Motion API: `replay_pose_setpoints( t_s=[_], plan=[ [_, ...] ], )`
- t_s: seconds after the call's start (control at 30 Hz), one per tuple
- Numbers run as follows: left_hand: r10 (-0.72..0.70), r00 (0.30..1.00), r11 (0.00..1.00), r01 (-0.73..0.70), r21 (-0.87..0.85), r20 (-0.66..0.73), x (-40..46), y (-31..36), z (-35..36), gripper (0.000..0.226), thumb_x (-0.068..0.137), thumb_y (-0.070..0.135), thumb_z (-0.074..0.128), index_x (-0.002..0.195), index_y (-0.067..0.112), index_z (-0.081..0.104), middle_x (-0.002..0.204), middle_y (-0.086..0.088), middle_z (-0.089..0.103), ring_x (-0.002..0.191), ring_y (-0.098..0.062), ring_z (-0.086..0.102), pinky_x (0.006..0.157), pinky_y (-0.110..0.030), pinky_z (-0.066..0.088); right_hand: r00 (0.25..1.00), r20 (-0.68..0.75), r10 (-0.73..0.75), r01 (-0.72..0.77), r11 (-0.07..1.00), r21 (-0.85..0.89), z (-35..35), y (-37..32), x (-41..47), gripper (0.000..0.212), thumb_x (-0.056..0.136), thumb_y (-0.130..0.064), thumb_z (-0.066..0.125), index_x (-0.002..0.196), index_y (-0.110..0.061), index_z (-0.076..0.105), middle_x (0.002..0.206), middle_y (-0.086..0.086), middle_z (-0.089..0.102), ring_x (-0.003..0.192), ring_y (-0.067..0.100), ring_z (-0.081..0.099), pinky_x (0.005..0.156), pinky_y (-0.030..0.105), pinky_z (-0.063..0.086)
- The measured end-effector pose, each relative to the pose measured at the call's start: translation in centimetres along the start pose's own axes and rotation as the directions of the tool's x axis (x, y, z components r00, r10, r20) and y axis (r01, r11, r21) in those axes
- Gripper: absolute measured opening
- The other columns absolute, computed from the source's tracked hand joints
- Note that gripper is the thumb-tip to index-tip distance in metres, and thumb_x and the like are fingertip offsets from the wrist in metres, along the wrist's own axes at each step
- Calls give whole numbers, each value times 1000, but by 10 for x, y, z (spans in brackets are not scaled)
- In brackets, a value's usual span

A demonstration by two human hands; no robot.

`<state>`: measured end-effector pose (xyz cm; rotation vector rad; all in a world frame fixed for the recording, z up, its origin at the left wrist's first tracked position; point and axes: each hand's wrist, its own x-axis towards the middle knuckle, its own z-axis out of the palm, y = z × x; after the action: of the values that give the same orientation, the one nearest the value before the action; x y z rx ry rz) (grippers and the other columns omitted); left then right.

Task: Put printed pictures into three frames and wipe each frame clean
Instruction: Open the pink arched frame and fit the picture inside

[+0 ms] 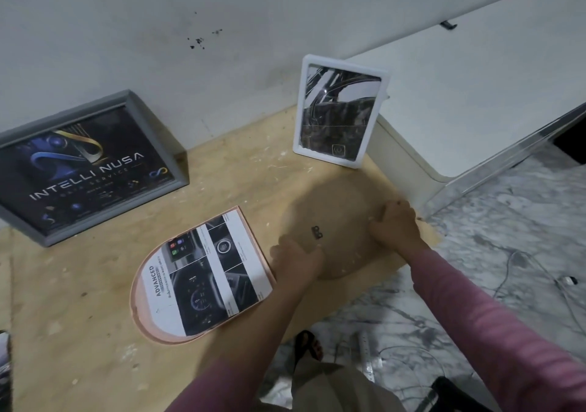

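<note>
Clearly gray frame [85, 164] pic reads "INTELLI NUSA"; arched print [209, 275] "ADVANCED".

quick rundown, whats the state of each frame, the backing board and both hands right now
grey frame: picture in, leaning against the wall
white frame: picture in, standing upright against the white cabinet
arched pink frame: lying flat, back open, print resting in it
backing board: off the frame, flat on the plywood, hanger side up
left hand: gripping the board's near edge
right hand: gripping the board's far edge

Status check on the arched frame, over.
Left hand and right hand grip backing board. Arched frame beside it, print loaded, back open. Nothing in the way.
</note>
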<state>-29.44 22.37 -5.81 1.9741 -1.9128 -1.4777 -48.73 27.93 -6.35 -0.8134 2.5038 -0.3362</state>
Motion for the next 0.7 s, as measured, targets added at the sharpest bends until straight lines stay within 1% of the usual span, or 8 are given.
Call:
replay_pose_setpoints(
  t_s=[0.1, 0.23, 0.3, 0.37, 0.43, 0.5, 0.6, 0.7],
  plan=[
    [-22, 1000, 997, 22, -78, 3, 1, 4, 2, 65, 79, 44, 62, 128, 11, 35, 122, -10, 40, 109, -32, 50, 93, -43, 49, 1000, -23, 11, -10, 998, 65, 0, -1, -1, 44, 85, -30, 59, 117, 0, 51, 126, 19, 43, 111, 34, 44, 85, 35, 39],
    [-108, 994, 972, 100, -212, -26, 8, 9, -1, 69, 75, 41, 66, 128, 8, 38, 121, -11, 47, 108, -32, 52, 92, -45, 50, 996, -14, 87, -84, 986, 146, -3, -3, 0, 54, 78, -37, 59, 120, -3, 52, 127, 20, 44, 115, 37, 44, 92, 40, 40],
    [-182, 983, 934, 171, -315, -5, 13, 10, -5, 60, 75, 36, 67, 122, 8, 43, 120, -12, 51, 108, -32, 53, 93, -45, 50, 987, -2, 159, -156, 971, 178, -6, -3, 2, 56, 78, -35, 57, 124, -4, 48, 131, 21, 41, 119, 40, 40, 95, 43, 39],
    [-211, 977, 906, 203, -371, 19, 16, 6, -7, 49, 69, 38, 63, 106, 9, 51, 116, -13, 56, 104, -32, 55, 93, -45, 50, 976, 2, 217, -213, 959, 188, -8, -1, 3, 53, 83, -31, 56, 128, -5, 44, 133, 21, 35, 122, 41, 35, 95, 44, 38],
    [-192, 981, 916, 180, -359, 3, 14, 1, -5, 35, 74, 36, 61, 97, 12, 53, 112, -8, 55, 100, -28, 54, 90, -38, 49, 972, -3, 234, -229, 953, 196, -9, 1, 3, 52, 85, -30, 55, 130, -6, 43, 134, 20, 34, 123, 40, 33, 96, 44, 37],
    [-191, 980, 936, 163, -311, -62, 13, -3, -3, 25, 82, 32, 60, 98, 16, 50, 108, -6, 50, 100, -27, 50, 84, -33, 45, 973, -20, 228, -220, 956, 195, -10, 1, 1, 50, 86, -30, 53, 129, -7, 44, 134, 19, 34, 123, 40, 33, 97, 44, 37],
    [-205, 974, 934, 164, -318, -99, 9, -10, -10, 32, 76, 36, 62, 96, 12, 54, 111, -10, 52, 106, -32, 51, 88, -38, 47, 976, -34, 214, -202, 956, 215, -9, -6, -8, 45, 86, -29, 53, 126, -9, 47, 134, 18, 34, 125, 40, 32, 98, 45, 36],
    [-184, 972, 918, 118, -378, -144, 10, -25, -25, 40, 64, 39, 60, 94, 12, 59, 104, -12, 57, 96, -31, 57, 82, -38, 54, 988, -18, 153, -146, 966, 211, -5, -21, -19, 45, 86, -30, 52, 126, -9, 45, 134, 18, 34, 124, 40, 33, 98, 44, 35]
  ],
)
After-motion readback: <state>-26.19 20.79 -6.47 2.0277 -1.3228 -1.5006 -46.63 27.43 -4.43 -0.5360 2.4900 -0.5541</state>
